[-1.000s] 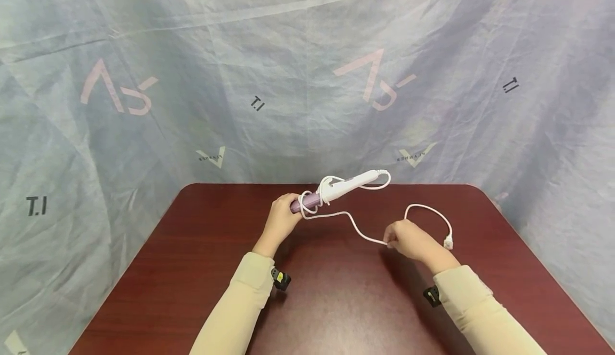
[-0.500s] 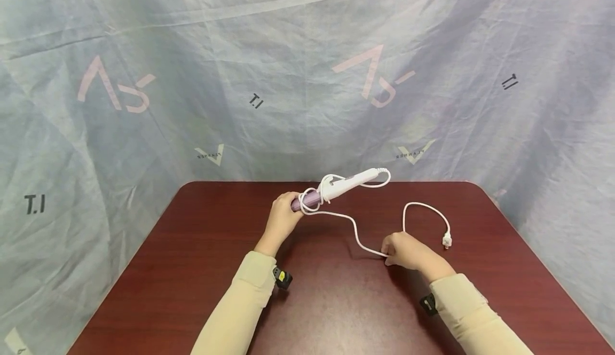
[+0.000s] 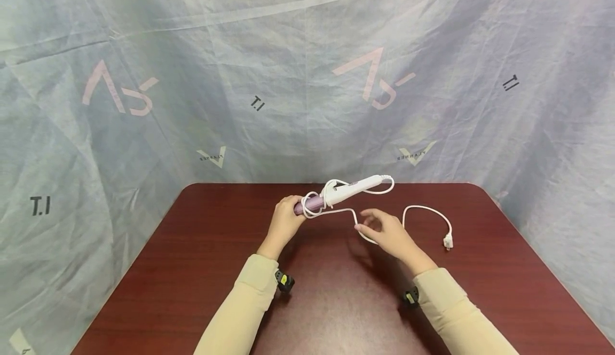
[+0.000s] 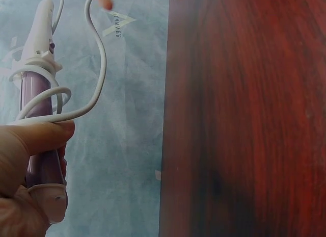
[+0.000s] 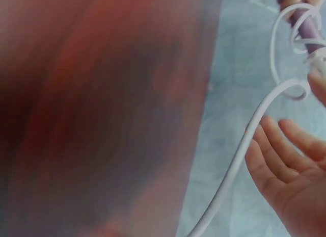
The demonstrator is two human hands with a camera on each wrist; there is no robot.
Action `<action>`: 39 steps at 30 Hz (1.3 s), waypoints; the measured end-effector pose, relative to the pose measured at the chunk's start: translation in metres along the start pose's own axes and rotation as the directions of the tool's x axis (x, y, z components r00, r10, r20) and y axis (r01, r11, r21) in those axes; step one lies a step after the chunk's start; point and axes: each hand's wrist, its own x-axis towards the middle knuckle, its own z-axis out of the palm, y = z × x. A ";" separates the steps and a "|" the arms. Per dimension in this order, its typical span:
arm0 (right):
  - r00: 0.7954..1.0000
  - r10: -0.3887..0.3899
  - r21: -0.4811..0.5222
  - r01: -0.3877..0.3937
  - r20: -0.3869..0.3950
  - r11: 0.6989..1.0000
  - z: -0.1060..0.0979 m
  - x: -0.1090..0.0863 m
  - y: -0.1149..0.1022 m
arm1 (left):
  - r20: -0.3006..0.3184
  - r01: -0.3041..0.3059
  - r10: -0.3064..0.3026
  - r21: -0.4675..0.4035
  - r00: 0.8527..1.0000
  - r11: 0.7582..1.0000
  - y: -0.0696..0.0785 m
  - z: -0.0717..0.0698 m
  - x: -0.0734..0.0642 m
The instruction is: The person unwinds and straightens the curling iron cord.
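A curling iron [image 3: 354, 188] with a white handle and a purple barrel is held up over the table, handle end pointing right and away. My left hand [image 3: 284, 219] grips its barrel near the tip, thumb across it in the left wrist view. Loops of white cord [image 5: 224, 187] wind loosely round the barrel and the base of the handle. My right hand [image 3: 393, 236] is beside the hanging stretch of cord, fingers spread and thumb apart. In the right wrist view the cord runs past those fingertips without being gripped.
The cord's far end curves over the right of the dark red table [image 3: 192, 269] to a white plug [image 3: 448, 242]. A grey printed cloth [image 3: 307, 77] hangs behind the table's back edge.
My right hand has let go of the cord, opened its fingers and moved left towards the curling iron. The left hand keeps its grip, with the iron slightly lower in view.
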 end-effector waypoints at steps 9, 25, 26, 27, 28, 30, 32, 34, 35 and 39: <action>0.992 0.051 -0.024 -0.054 -0.119 0.998 0.007 0.024 -0.026 | 0.006 0.011 -0.011 0.007 1.000 1.000 0.001 0.002 0.000; 0.956 0.289 -0.062 -0.286 0.050 0.956 0.007 0.014 -0.037 | -0.021 0.008 -0.009 -0.001 1.000 1.000 0.002 -0.003 0.003; 0.956 0.284 -0.046 -0.281 0.070 0.959 0.006 0.012 -0.037 | -0.022 0.004 -0.004 0.005 1.000 1.000 0.001 -0.003 0.003; 0.957 0.276 -0.022 -0.275 0.094 0.961 0.005 0.010 -0.037 | -0.022 0.002 -0.001 0.010 1.000 1.000 0.001 -0.003 0.003; 0.958 0.259 0.006 -0.262 0.119 0.965 0.003 0.009 -0.038 | -0.023 -0.003 0.003 0.017 1.000 1.000 0.000 -0.003 0.003; 0.962 0.212 0.071 -0.227 0.170 0.971 -0.001 0.007 -0.038 | -0.021 -0.010 0.011 0.034 1.000 0.999 -0.001 -0.002 0.002; 0.964 0.169 0.128 -0.198 0.206 0.972 -0.006 0.006 -0.039 | -0.018 -0.025 0.026 0.056 0.999 0.998 -0.002 -0.001 0.001; 0.963 0.134 0.194 -0.181 0.232 0.964 -0.012 0.005 -0.039 | -0.013 -0.033 0.034 0.069 0.999 0.997 -0.003 0.000 0.000; 0.963 0.125 0.223 -0.180 0.240 0.958 -0.015 0.005 -0.039 | -0.011 -0.036 0.037 0.074 0.999 0.997 -0.003 0.001 0.000; 0.963 0.122 0.322 -0.198 0.242 0.926 -0.026 0.006 -0.042 | -0.003 -0.037 0.038 0.086 0.999 0.996 -0.003 0.004 -0.003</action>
